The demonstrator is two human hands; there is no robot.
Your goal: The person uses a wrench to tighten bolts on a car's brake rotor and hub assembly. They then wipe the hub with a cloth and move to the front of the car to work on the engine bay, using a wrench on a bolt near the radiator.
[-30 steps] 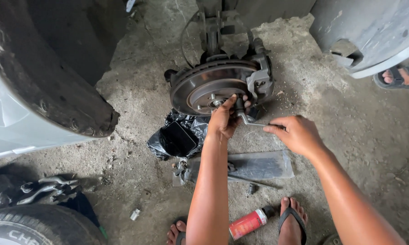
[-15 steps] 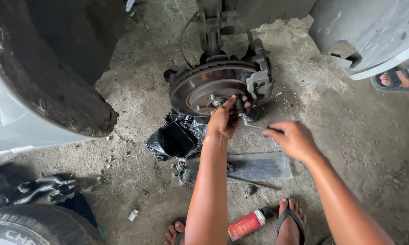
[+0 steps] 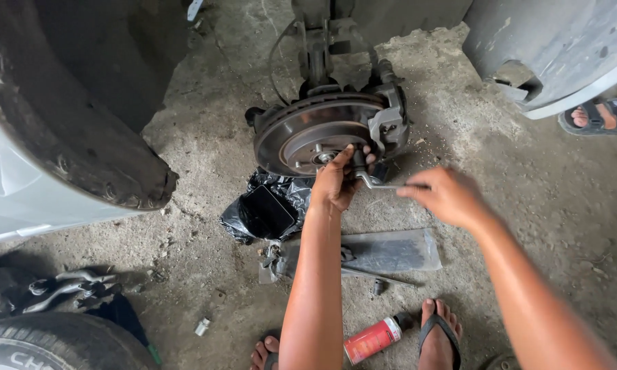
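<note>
hands: left grip (image 3: 336,181) clamped on socket at ridged steel disc (image 3: 301,133); right grip (image 3: 445,195) clamped on thin wrench handle (image 3: 391,186).

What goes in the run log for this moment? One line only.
left hand: steadies socket at round grey metal brake disc | right hand: grips thin metal ratchet handle | red spray can: on concrete floor

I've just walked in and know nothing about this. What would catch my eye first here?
Most striking is the bare brake disc at top centre, with the left hand pressed against its lower edge. Beside it, the right hand holds the handle of a thin metal wrench reaching toward the disc. A red spray can lies on the concrete near the person's feet.
</note>
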